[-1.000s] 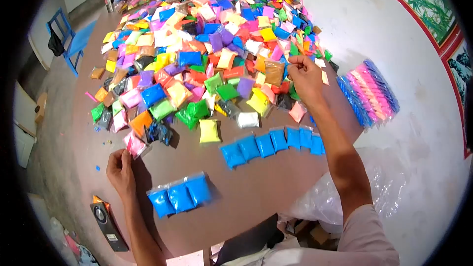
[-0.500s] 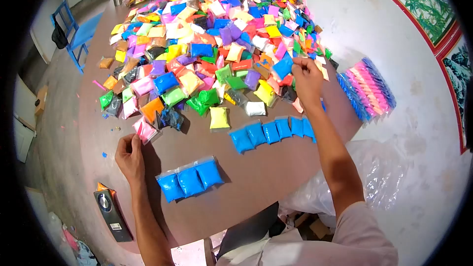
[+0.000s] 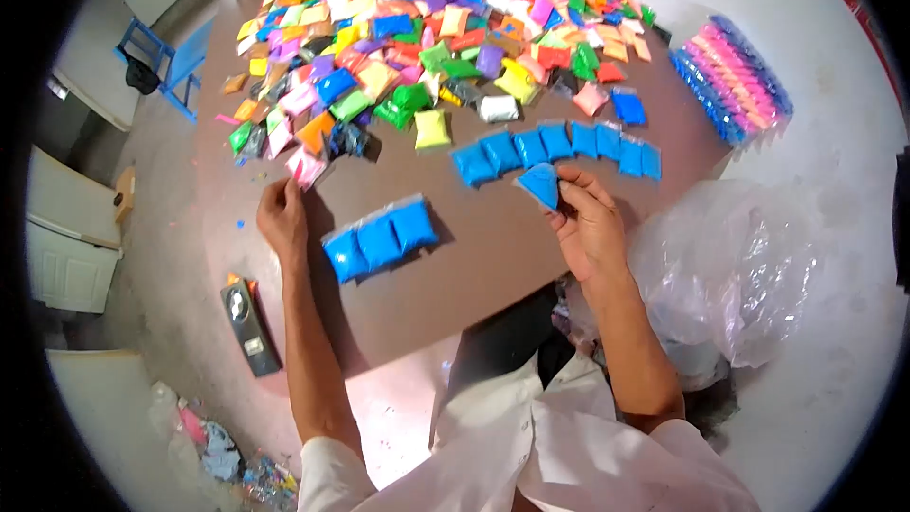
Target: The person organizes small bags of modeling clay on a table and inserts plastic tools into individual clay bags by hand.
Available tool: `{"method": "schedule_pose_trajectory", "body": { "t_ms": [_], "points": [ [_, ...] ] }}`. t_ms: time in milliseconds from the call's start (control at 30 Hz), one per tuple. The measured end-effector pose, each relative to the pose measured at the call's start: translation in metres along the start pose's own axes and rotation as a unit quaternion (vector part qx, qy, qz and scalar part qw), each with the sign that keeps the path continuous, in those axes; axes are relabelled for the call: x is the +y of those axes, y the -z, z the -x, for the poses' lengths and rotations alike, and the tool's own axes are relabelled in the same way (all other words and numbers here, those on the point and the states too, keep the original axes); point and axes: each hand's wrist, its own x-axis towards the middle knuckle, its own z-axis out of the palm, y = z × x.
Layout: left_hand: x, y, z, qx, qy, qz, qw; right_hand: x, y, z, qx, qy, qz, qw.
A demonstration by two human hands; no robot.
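Note:
My right hand [image 3: 592, 228] pinches a small blue packet [image 3: 539, 187] by its edge above the table's front part. Just beyond it, several blue packets [image 3: 502, 151] lie side by side in a curved row. Nearer the front left, a strip of three blue packets [image 3: 380, 240] rests flat. My left hand [image 3: 282, 218] is at the left, its fingers curled closed beside a pink and white packet [image 3: 305, 168]; whether anything is between the fingertips is hidden.
A big heap of multicoloured packets [image 3: 379, 76] covers the table's far part. Bundled blue and pink packets [image 3: 732, 81] stand to the right. A phone [image 3: 250, 327] lies at the left edge. Clear plastic bagging [image 3: 730, 265] bulges beside the table; a blue chair [image 3: 175, 62] stands left.
My right hand has drawn back from the heap with the blue packet, now in front of the row. The view has tilted down; my left hand stays beside the pink and white packet.

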Motion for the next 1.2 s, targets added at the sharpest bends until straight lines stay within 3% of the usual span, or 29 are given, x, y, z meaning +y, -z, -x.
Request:
{"method": "schedule_pose_trajectory", "body": {
  "t_ms": [100,267,400,467,533,633,733,800,867,933,1067,1200],
  "points": [
    [0.029,0.02,0.016,-0.034,-0.03,-0.08,0.996,0.019,0.006,0.036,0.03,-0.083,-0.139,0.986],
    [0.032,0.046,0.05,-0.03,-0.072,-0.217,0.973,0.033,0.011,0.074,0.048,-0.144,-0.199,0.968],
    [0.031,0.067,0.07,-0.036,-0.058,-0.226,0.972,0.031,0.02,0.088,0.035,-0.182,-0.251,0.95],
    [0.052,0.077,0.088,-0.014,-0.019,-0.166,0.986,0.032,0.029,0.091,0.044,-0.189,-0.257,0.947],
    [0.077,0.088,0.112,0.001,-0.058,-0.118,0.991,0.035,0.036,0.097,0.059,-0.196,-0.264,0.943],
    [0.108,0.086,0.162,-0.057,0.017,0.027,0.998,0.04,0.045,0.104,0.079,-0.209,-0.269,0.937],
    [0.139,0.063,0.214,-0.14,0.113,0.176,0.968,0.051,0.054,0.109,0.059,-0.221,-0.269,0.936],
    [0.151,0.047,0.241,-0.184,0.093,0.216,0.954,0.051,0.055,0.116,0.06,-0.21,-0.268,0.938],
    [0.162,0.035,0.26,-0.228,0.112,0.134,0.958,0.055,0.06,0.121,0.073,-0.222,-0.263,0.936],
    [0.199,0.034,0.266,-0.245,0.166,0.187,0.937,0.058,0.064,0.127,0.096,-0.23,-0.241,0.938],
    [0.218,0.017,0.285,-0.272,0.114,0.209,0.932,0.077,0.081,0.13,0.036,-0.247,-0.23,0.941],
    [0.238,0.002,0.281,-0.311,0.111,0.159,0.93,0.074,0.071,0.129,0.078,-0.236,-0.221,0.943]
  ]
}}
